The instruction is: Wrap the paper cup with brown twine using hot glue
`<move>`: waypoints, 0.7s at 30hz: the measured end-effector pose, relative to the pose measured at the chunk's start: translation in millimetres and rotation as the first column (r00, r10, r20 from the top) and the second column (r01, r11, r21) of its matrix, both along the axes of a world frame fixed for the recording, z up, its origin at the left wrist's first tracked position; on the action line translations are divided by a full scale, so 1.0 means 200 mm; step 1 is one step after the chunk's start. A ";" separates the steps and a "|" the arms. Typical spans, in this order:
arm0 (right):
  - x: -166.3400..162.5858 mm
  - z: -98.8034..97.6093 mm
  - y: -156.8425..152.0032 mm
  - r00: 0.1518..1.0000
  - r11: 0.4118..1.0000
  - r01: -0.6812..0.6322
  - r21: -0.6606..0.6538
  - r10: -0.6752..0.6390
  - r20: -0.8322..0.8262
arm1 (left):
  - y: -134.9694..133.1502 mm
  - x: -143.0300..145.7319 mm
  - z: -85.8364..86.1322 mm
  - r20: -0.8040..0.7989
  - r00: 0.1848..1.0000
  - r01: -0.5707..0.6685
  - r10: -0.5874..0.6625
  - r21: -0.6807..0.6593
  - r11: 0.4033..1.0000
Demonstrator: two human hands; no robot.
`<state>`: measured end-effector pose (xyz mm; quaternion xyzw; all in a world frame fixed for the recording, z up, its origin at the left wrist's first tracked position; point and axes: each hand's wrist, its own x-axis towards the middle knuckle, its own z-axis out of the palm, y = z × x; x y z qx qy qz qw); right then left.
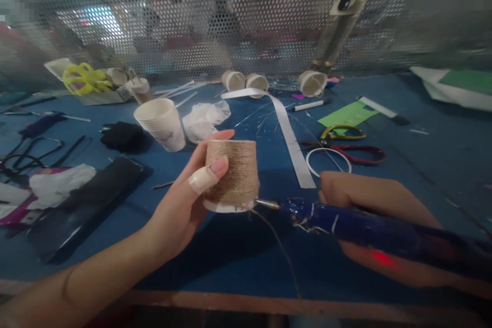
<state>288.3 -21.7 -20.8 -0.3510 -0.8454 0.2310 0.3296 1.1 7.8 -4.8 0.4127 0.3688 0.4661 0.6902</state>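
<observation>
Blue tabletop (238,271); on it, white cup stack (163,125); red-and-yellow scissors (346,149); white strip (286,128); green sheet (344,114)

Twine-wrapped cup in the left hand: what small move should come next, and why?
Probably lay the loose strand along the white band of the twine-wrapped cup. The left hand holds the cup, that band looks uncovered, the strand hangs from beside it, and the right hand has the tip of the blue tool, perhaps a glue gun, close to that spot.

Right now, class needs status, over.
Left hand: holding brown twine-wrapped cup. Right hand: blue metal-tipped tool, tip at cup's lower edge. Thin brown strand below.
</observation>
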 end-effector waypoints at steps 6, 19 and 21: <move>-0.01 0.01 -0.01 0.998 0.999 0.042 0.011 -0.042 0.039 | 0.00 -0.01 -0.01 0.015 1.000 -0.004 0.005 -0.018 1.000; -0.04 -0.01 -0.03 0.996 0.991 0.072 0.114 -0.078 0.048 | 0.01 0.00 -0.03 -0.078 0.997 -0.009 0.010 0.010 1.000; -0.05 -0.01 -0.05 0.989 0.986 0.110 0.128 -0.122 0.086 | 0.00 0.01 -0.02 -0.104 0.994 -0.029 0.030 0.009 1.000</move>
